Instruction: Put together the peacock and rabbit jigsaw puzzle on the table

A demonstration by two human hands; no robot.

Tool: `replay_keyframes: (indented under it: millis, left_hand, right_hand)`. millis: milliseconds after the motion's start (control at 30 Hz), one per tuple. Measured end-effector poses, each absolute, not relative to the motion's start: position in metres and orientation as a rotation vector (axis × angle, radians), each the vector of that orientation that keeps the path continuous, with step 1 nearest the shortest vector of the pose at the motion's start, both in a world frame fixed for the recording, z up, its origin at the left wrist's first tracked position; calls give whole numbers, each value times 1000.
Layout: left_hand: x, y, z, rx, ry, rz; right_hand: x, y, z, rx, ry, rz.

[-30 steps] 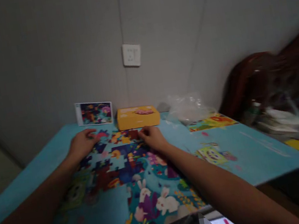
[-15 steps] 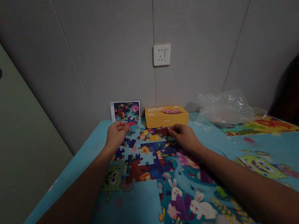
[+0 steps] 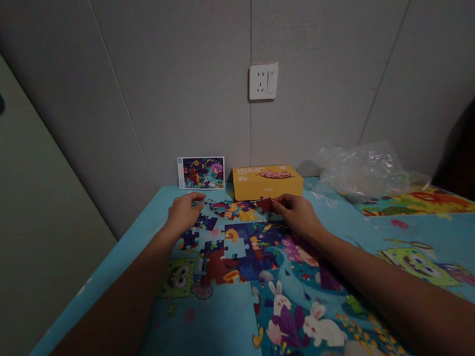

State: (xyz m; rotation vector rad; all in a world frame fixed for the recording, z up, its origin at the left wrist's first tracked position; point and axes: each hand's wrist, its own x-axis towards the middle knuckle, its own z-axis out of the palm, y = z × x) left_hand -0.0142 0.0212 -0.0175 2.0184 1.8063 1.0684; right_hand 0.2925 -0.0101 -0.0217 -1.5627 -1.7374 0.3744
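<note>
At the far left of the puzzle my left hand hovers beside the loose pieces, fingers stretched out and slightly apart, with no piece visible in them. My right hand pinches a brown puzzle piece by its edge, just in front of the yellow box. Between both hands lie several loose puzzle pieces, some dark, some red and yellow. Nearer to me is the partly joined puzzle, showing white rabbits, plants and a blue stream. A gap in its upper left part shows the blue tablecloth.
A picture card leans against the wall, left of a yellow box. Clear plastic bags rest at the back right by an orange and green picture sheet. A blue cartoon tablecloth covers the table.
My left hand has let go of a red and teal puzzle piece near the loose pieces. My right hand has lifted the brown piece slightly. The view has shifted a little.
</note>
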Motion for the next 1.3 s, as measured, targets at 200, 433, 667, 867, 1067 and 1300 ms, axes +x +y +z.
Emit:
replay_keyframes:
  millis: [200, 433, 667, 867, 1067, 1300]
  left_hand:
    - [-16, 17, -20, 2107, 2170, 781]
    - [6, 6, -20, 2622, 1464, 498]
    - [0, 16, -28, 2629, 1520, 516]
    - [8, 14, -28, 2581, 1701, 529]
    - [21, 17, -34, 2467, 1690, 686]
    - [23, 12, -23, 2388, 1549, 842]
  right_hand:
    - [292, -11, -22, -1646, -1800, 353]
    - [289, -13, -19, -1650, -1837, 323]
    - [290, -11, -20, -1739, -1742, 327]
    - [287, -15, -17, -1748, -1815, 340]
    - [277, -20, -14, -1618, -1891, 385]
    - [274, -21, -18, -1546, -1913, 408]
